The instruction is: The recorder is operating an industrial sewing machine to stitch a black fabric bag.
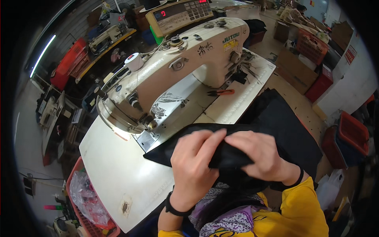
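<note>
Black fabric [276, 122] lies over the table's front right edge and hangs down toward my lap. Both my hands are closed on a folded part of it, close together in front of the sewing machine [189, 55]. My left hand [193, 158] grips the fold with its fingers bent over the top. My right hand [258, 152] pinches it just to the right, slightly blurred. A corner of the cloth reaches left, near the metal needle plate [147, 139]. Behind the fabric, orange-handled thread snips [221, 93] rest on the machine bed. My fingertips are partly hidden.
A white thread cone [134, 62] stands on the machine, with a control panel [179, 17] behind. The pale tabletop [114, 170] extends left. A red basket with plastic bags [89, 201] sits below its left edge. Cardboard boxes [296, 69] and red bins [353, 132] stand at right.
</note>
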Tool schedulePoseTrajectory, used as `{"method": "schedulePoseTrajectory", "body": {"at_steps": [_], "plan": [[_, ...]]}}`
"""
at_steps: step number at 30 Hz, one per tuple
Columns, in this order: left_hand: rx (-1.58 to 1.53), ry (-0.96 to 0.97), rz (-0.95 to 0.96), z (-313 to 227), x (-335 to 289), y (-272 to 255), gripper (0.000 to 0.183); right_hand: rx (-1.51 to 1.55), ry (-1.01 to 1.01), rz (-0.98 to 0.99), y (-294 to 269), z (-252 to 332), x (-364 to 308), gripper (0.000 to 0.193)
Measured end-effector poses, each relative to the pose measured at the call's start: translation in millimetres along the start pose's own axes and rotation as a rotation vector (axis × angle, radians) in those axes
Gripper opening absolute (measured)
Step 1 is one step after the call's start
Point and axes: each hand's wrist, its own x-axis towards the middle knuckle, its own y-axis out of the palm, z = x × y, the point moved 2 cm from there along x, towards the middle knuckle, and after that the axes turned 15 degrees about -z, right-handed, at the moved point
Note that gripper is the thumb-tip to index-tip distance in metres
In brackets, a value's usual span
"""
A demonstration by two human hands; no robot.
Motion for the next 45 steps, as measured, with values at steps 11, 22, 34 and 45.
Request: {"method": "schedulePoseTrajectory", "body": {"at_steps": [11, 22, 34, 45], "plan": [[0.004, -0.658, -0.39, 10, -166, 80, 0.109, 0.052, 0.067, -0.376, -6, 18, 19, 0.051], [0.1, -0.474, -0.046, 30, -204, 10, 0.041, 0.331, 0.047, -0.224, -9, 43, 6, 0.056], [0.112, -0.618, 0.045, -1, -178, -97, 0.045, 0.828, -0.095, -0.166, 42, 59, -5, 0.044], [0.081, -0.736, 0.117, -39, -133, -136, 0.057, 0.724, -0.066, -0.356, 66, 90, -17, 0.034]]}}
